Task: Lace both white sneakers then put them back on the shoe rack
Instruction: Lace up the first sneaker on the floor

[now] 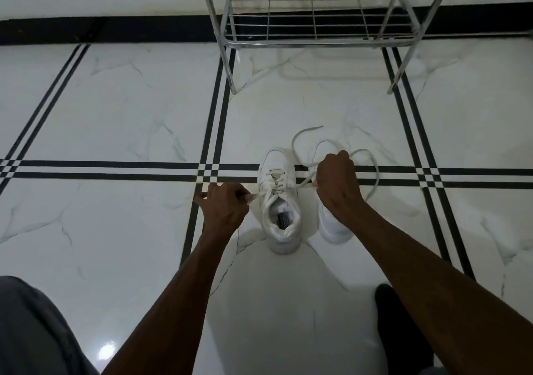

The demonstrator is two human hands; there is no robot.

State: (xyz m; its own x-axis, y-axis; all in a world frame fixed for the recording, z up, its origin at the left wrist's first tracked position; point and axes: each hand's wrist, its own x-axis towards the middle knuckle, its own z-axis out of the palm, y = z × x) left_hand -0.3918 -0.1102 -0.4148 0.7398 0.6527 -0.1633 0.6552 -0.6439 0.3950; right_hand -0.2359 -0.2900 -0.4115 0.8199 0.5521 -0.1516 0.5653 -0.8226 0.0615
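Note:
Two white sneakers stand side by side on the tiled floor, toes pointing away from me. The left sneaker point(279, 201) has its lace point(300, 185) crossed through the eyelets. My left hand point(223, 204) pinches one lace end at the shoe's left side. My right hand point(337, 183) grips the other end and pulls it out to the right. That hand and forearm cover much of the right sneaker point(334, 227). A loose lace point(372, 170) loops on the floor around the right sneaker's toe.
A chrome wire shoe rack point(311, 41) stands straight ahead against the wall, its bottom shelf bare. Its legs point(233, 86) rest on the white marble floor with black stripe lines. My grey-clad knee point(31, 331) is at bottom left, a dark foot point(398, 317) at bottom right.

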